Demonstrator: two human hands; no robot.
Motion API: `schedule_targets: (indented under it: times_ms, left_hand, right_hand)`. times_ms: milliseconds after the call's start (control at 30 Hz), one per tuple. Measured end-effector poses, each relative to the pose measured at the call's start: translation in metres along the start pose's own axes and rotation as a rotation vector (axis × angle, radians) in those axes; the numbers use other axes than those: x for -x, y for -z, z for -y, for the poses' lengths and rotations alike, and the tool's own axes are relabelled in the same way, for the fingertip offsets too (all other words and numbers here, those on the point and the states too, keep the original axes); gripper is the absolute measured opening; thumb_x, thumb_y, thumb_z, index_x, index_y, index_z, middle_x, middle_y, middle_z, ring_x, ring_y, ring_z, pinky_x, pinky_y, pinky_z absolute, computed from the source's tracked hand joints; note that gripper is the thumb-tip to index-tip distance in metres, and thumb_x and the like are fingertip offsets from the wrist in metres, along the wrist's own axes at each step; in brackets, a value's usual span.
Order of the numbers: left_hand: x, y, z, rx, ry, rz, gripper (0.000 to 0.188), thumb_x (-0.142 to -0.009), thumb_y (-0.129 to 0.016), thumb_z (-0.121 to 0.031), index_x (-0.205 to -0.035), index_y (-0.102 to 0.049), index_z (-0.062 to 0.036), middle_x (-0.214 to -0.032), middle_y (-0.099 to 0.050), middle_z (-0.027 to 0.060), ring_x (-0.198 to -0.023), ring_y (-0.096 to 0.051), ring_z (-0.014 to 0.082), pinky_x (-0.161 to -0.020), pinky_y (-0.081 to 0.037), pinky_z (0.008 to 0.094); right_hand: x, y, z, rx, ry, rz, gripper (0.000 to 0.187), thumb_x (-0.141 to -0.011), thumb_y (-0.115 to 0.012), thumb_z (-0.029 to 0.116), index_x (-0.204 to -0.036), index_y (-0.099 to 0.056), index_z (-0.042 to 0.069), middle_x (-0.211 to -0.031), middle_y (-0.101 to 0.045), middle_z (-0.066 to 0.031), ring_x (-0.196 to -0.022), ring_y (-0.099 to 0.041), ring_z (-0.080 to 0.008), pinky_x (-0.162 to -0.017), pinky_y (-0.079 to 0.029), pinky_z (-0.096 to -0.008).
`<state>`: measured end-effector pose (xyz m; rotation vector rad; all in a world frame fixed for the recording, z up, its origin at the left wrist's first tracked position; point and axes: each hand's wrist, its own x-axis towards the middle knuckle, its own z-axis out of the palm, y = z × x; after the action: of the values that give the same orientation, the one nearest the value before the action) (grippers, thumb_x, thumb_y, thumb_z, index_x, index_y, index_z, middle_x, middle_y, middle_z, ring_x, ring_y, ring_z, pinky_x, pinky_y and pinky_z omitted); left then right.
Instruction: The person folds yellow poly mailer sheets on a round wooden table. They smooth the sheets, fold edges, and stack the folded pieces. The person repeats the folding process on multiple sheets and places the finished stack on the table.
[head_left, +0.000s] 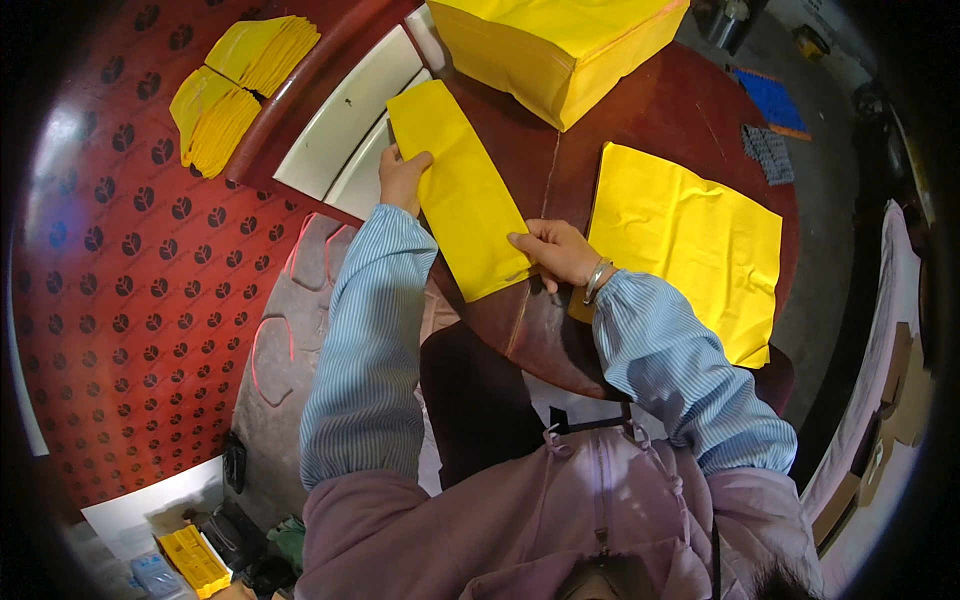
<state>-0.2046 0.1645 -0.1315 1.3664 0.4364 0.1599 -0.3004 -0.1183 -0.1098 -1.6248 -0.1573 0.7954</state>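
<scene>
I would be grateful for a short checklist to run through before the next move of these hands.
1. Left hand grips the long yellow paper piece near its far end: ok.
2. Right hand grips its right edge near the near end: ok.
3. Long piece lies flat against the round table: cannot tell.
4. Wide yellow paper piece, at right, is free of creases: not ok, creases show.
5. Right striped sleeve is off the wide piece: cannot tell, they overlap in view.

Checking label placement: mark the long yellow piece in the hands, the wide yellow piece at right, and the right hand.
Long yellow piece [458,190]: head view, middle of its face.
Wide yellow piece [685,250]: head view, middle of its top.
Right hand [566,252]: head view, back of the hand.
</scene>
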Motion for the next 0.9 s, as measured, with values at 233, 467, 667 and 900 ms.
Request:
schedule_targets:
  times_ms: [233,467,667,900]
  left_hand:
    - [0.045,-0.002,-0.032,-0.942,-0.684,-0.142,0.075,-0.091,-0.081,-0.014,-0.153,-0.043,0.0032,-0.152,-0.048,0.0297,-0.148,-0.041,0.0449,-0.125,-0.034,0.0513]
    - [0.084,-0.019,0.008,-1.172,-0.584,0.277,0.083,-0.103,-0.068,-0.045,-0.167,-0.034,-0.0052,-0.174,-0.025,0.0288,-0.163,-0.018,0.0472,-0.132,-0.017,0.0548]
    - [0.093,-0.025,0.019,-1.336,-0.61,0.233,0.089,-0.102,-0.065,-0.057,-0.169,-0.031,-0.0101,-0.172,-0.024,0.0337,-0.161,-0.019,0.0513,-0.13,-0.019,0.0592]
    - [0.1,-0.036,0.024,-1.452,-0.625,0.161,0.1,-0.096,-0.063,-0.073,-0.171,-0.029,-0.0163,-0.173,-0.019,0.0343,-0.162,-0.014,0.0508,-0.132,-0.013,0.0597]
  right_hand:
    - [0.003,-0.004,0.007,0.077,-0.005,-0.044,0.043,-0.106,-0.064,0.039,-0.105,-0.072,-0.003,-0.076,-0.074,-0.0098,-0.047,-0.065,-0.0165,-0.051,-0.053,-0.0292]
    - [-0.002,-0.007,-0.003,0.026,0.029,-0.084,0.039,-0.105,-0.066,0.034,-0.101,-0.067,-0.004,-0.079,-0.077,-0.0125,-0.055,-0.073,-0.0186,-0.054,-0.056,-0.0303]
    - [0.009,-0.009,-0.002,-0.067,0.069,-0.147,0.031,-0.101,-0.071,0.02,-0.115,-0.058,-0.004,-0.084,-0.079,-0.0153,-0.062,-0.077,-0.0193,-0.055,-0.057,-0.031]
    - [0.032,-0.012,0.005,0.105,0.066,-0.261,0.035,-0.095,-0.073,0.009,-0.123,-0.053,0.001,-0.077,-0.075,-0.0148,-0.055,-0.071,-0.0236,-0.055,-0.056,-0.0363]
